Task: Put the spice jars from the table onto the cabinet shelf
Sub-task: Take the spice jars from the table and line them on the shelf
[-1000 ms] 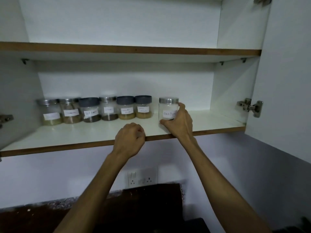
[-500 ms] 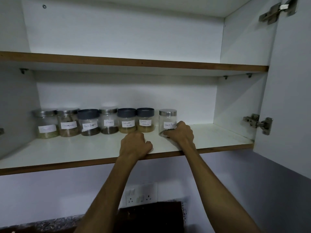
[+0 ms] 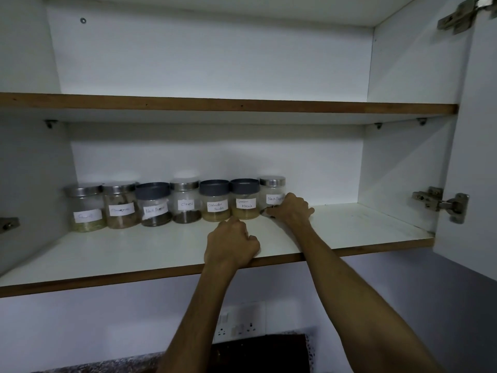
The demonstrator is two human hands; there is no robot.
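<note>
Both hands curl: right hand [image 3: 291,210] apparently gripping the silver-lidded jar [image 3: 272,193], left hand [image 3: 231,244] fisted on the shelf [image 3: 107,254].

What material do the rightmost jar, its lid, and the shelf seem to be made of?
Rightmost jar: clear glass or plastic, since its contents show through. Its lid: apparently brushed metal, with a silver sheen. Shelf: probably white laminated board, with a raw brown edge.

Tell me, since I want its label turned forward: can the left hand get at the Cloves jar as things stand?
Probably yes. The left hand rests curled on the shelf edge holding nothing, and bare shelf lies between it and the Cloves jar.
</note>
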